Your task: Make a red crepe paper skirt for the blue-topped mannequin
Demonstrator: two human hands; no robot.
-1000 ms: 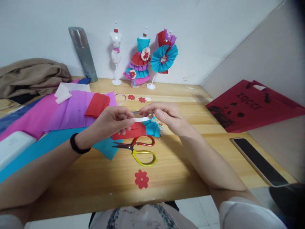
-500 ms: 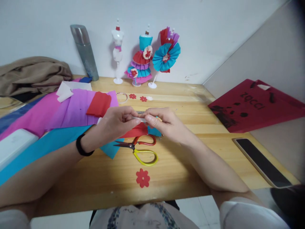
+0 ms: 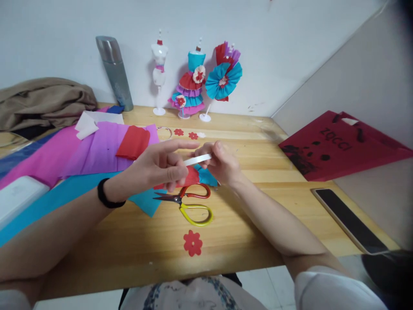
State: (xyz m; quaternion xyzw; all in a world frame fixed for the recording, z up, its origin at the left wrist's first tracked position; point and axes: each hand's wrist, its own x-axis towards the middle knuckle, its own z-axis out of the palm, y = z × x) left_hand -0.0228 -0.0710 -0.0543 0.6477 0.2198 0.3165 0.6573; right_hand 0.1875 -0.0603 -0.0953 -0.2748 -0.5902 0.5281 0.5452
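A narrow white strip (image 3: 198, 159) spans the gap between my two hands above the table. My left hand (image 3: 158, 165) pinches its left end, with the index finger stretched out to the right. The curled fingers of my right hand (image 3: 219, 161) hold the other end. Red paper (image 3: 192, 175) and blue paper (image 3: 208, 176) lie partly hidden under my hands. Just below are scissors (image 3: 179, 199) with one red and one yellow handle, blades apart and pointing left. A red paper flower (image 3: 192, 243) lies near the table's front edge.
Three small mannequins (image 3: 159, 77) stand by the wall, two in crepe paper. A bottle (image 3: 115, 73) and brown cloth (image 3: 48, 101) are at the back left, purple paper (image 3: 97, 150) at left. A red bag (image 3: 345, 146) and a phone (image 3: 350, 220) are at right.
My hands have moved slightly apart, showing more of the white strip between them. The left index finger has straightened, and the right hand has turned with its thumb raised.
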